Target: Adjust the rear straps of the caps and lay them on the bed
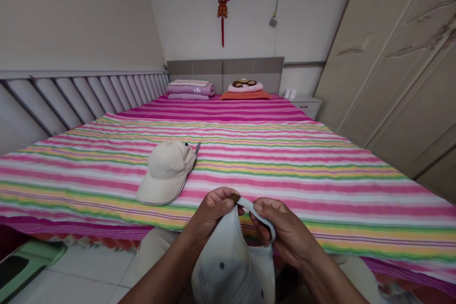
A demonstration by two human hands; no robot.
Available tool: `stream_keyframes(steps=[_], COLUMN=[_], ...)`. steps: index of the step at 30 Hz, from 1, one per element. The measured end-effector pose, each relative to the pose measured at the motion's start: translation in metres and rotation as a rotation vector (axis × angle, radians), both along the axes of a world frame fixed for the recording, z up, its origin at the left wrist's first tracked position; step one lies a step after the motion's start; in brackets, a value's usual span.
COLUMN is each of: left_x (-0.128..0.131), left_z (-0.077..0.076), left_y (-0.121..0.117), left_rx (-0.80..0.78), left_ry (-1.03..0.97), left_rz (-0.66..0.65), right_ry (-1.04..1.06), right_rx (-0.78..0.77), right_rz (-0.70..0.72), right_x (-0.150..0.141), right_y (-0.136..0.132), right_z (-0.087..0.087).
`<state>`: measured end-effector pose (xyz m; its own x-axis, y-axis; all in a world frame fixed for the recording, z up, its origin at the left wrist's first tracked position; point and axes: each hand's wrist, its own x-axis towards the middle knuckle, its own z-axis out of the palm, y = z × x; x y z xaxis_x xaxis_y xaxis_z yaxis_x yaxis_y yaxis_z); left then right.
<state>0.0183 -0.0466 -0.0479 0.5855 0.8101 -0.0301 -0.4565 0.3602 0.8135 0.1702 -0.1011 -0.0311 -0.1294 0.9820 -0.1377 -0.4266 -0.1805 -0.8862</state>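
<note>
A pale grey-white baseball cap (223, 263) hangs between my hands over my lap, its back opening and strap facing up. My left hand (215, 211) pinches the strap end at a dark brass-coloured buckle (235, 197). Fingers of my right hand (280, 225) are closed on the other side of the strap (254, 211), which arches between the two hands. On the bed to the left of my hands lies a second, cream baseball cap (167, 171), brim toward me, with a small logo on its side and its strap end sticking out.
The striped bedspread (320, 190) stretches ahead to folded purple bedding (190, 90) and a pink pillow stack (245, 86) by the headboard. A slatted rail (89, 99) runs along the left, a wardrobe (392, 71) along the right. A green stool (32, 266) stands at lower left.
</note>
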Motion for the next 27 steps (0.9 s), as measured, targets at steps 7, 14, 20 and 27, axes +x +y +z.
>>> stream_keyframes(steps=[7, 14, 20, 27], left_x=[-0.0002, 0.0005, 0.0017, 0.0025], left_z=[0.0013, 0.0025, 0.0004, 0.0053], left_y=[-0.0018, -0.0046, -0.0056, -0.0074], left_rx=[0.041, 0.058, 0.080, 0.110], left_ry=[0.055, 0.101, 0.103, 0.096], left_rz=[0.034, 0.056, 0.083, 0.093], right_ry=[-0.086, -0.138, -0.110, -0.087], right_rx=[0.016, 0.021, 0.033, 0.009], right_rz=[0.043, 0.004, -0.002, 0.014], right_x=[0.0013, 0.0030, 0.0013, 0.0013], right_y=[-0.0018, -0.0009, -0.0013, -0.0024], right_z=[0.0021, 0.0037, 0.0007, -0.0001])
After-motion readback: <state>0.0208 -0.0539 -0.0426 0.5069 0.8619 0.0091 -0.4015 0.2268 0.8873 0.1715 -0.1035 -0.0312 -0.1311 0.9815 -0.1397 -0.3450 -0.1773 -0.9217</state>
